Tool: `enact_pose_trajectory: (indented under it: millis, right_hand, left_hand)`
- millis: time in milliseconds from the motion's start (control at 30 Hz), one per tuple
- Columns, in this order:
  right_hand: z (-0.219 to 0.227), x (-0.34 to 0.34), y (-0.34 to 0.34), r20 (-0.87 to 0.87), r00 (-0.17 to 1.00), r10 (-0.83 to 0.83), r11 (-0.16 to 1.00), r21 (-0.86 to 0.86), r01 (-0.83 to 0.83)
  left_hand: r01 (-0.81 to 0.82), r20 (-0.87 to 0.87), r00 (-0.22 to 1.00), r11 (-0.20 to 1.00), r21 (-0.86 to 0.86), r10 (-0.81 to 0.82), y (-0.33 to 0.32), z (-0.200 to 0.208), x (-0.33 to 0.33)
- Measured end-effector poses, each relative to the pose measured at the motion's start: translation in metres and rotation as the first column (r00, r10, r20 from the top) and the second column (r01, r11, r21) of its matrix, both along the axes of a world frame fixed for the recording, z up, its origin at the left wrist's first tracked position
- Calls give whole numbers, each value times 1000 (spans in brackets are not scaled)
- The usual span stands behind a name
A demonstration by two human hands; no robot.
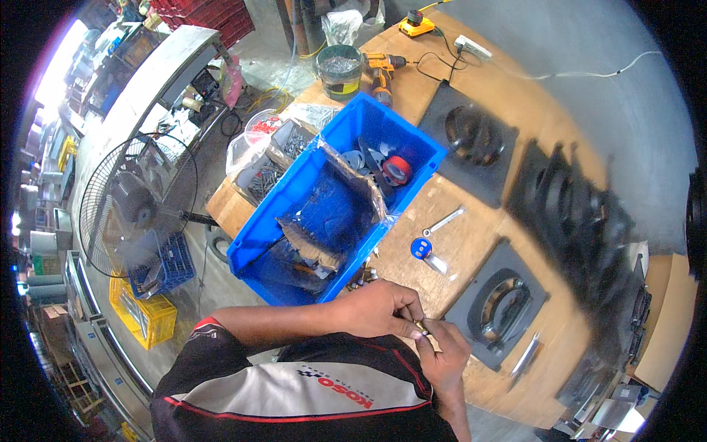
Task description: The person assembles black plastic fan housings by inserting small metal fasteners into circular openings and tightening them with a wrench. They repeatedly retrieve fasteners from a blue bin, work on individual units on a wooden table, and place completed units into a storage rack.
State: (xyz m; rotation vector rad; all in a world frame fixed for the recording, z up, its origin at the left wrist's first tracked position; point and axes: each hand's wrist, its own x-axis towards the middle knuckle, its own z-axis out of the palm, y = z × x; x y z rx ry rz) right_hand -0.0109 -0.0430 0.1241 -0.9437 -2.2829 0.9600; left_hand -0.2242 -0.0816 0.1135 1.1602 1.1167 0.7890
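My left hand (379, 308) and my right hand (446, 355) meet near the table's front edge, fingertips pinched together. Between them is a small brass-coloured fitting (420, 325) with a darker end, mostly covered by the fingers. Several similar small metal pieces (364, 277) lie just beyond my left hand, against the blue bin (274, 289). To the right of my hands lies a dark grey square plate (471, 324) with a round ring in its middle. Farther back are a combination wrench (443, 221) and a round blue object (421, 248) beside a shiny flat piece (437, 264).
Cardboard dividers (313, 244) and a red tape roll (398, 169) are inside the bin. A cordless drill (381, 70), a bucket (340, 68) and a battery charger (417, 24) stand behind. More dark plates (563, 191) line the right. A fan (136, 202) is left.
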Motion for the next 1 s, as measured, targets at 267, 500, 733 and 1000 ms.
enact_pose_trajectory:
  millis: [267, 500, 733, 1000]
  right_hand:
    - [-6, 10, -2, -52, 997, -63, 998, -9, 63]
    - [-34, 55, 0, -72, 961, -268, 960, -108, 260]
    - [-62, 114, -10, -67, 805, -589, 799, -193, 569]
    - [-47, 124, -11, -35, 821, -570, 821, -67, 567]
  left_hand:
    - [-243, -240, 925, 944, 224, 295, 3, 43, -51]
    - [-203, -798, 514, 949, 243, 314, 17, -57, -146]
    - [-417, -582, 545, 797, 437, 604, 31, -12, -118]
    - [207, -988, 127, 976, -61, -89, 188, -66, -195]
